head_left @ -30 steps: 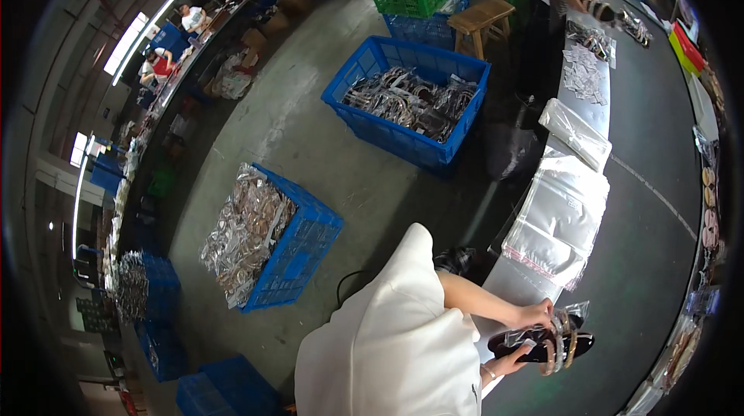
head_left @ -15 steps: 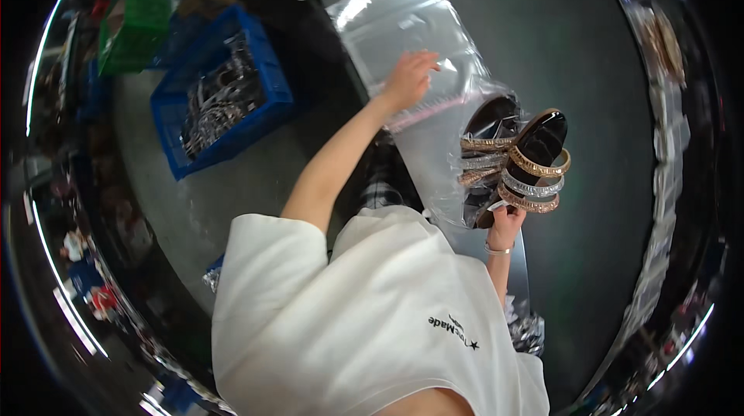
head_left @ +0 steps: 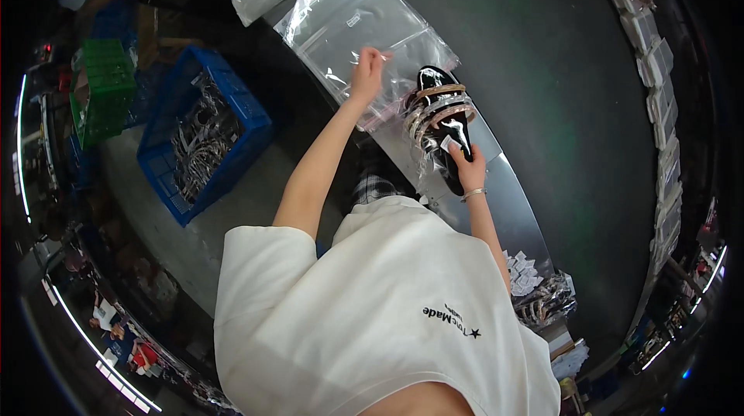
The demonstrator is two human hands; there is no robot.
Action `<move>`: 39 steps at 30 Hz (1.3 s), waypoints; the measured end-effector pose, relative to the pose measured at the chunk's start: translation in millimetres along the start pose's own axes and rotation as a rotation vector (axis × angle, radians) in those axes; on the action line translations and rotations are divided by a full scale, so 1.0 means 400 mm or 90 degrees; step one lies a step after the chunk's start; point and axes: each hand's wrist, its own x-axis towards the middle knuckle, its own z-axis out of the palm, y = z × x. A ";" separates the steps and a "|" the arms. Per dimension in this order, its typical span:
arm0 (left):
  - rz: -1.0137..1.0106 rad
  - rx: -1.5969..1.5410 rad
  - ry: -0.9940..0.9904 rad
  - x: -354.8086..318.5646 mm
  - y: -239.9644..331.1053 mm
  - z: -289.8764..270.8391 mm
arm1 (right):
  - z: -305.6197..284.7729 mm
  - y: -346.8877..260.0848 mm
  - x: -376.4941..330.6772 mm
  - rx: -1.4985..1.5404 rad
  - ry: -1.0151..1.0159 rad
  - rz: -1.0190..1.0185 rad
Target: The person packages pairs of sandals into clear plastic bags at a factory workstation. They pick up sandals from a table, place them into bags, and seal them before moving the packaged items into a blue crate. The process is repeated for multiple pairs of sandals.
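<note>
- Your right hand [head_left: 470,169] grasps black sandals [head_left: 456,132] over the metal surface [head_left: 496,176].
- Your left hand [head_left: 366,77] bunches its fingers over clear bags [head_left: 364,25]; whether gripping, I cannot tell.
- Footwear [head_left: 203,141] lies in the blue crate [head_left: 252,110]; this pair isn't there yet.

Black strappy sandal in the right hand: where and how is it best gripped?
Probably at the heel end of the black sandal, coming from the near right, as the right hand does. The sole there is slim and flat enough to pinch, whereas raised sparkly straps arch over the far half.
</note>
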 end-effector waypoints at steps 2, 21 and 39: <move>0.236 0.148 -0.010 0.000 0.071 -0.019 | 0.028 -0.038 -0.036 0.088 0.024 -0.020; 0.591 0.352 -0.281 -0.297 0.390 0.081 | -0.064 -0.258 -0.083 0.327 0.126 -0.098; -0.416 -0.361 -0.525 -0.438 0.120 0.265 | -0.076 0.027 -0.124 0.459 0.311 0.089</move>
